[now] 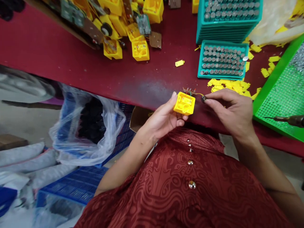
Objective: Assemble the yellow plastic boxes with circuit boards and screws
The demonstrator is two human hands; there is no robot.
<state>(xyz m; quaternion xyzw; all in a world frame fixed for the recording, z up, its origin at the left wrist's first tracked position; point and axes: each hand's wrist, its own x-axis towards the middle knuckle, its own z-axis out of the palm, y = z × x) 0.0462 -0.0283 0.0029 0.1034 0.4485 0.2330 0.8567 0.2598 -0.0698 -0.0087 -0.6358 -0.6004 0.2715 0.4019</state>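
Note:
My left hand [166,118] is closed around a small yellow plastic box [184,104], its open side turned up toward me. Thin red and green wires run from inside the box to a brown circuit board [189,91] at its far edge. From the board a yellow wire leads to a small dark round part [203,98], pinched between thumb and forefinger of my right hand [231,109]. Just beyond that hand lies a pile of flat yellow plastic pieces [231,86]. One more such yellow piece [180,63] rests alone on the dark red tabletop [78,65].
A teal tray [200,68] of silver button-shaped parts lies before a stack of teal trays [220,30]. Wired yellow boxes [140,50] crowd the back left. At right, a screwdriver-like tool [291,120] crosses a green perforated basket [273,98]. Below left stands a plastic-lined blue crate [127,118].

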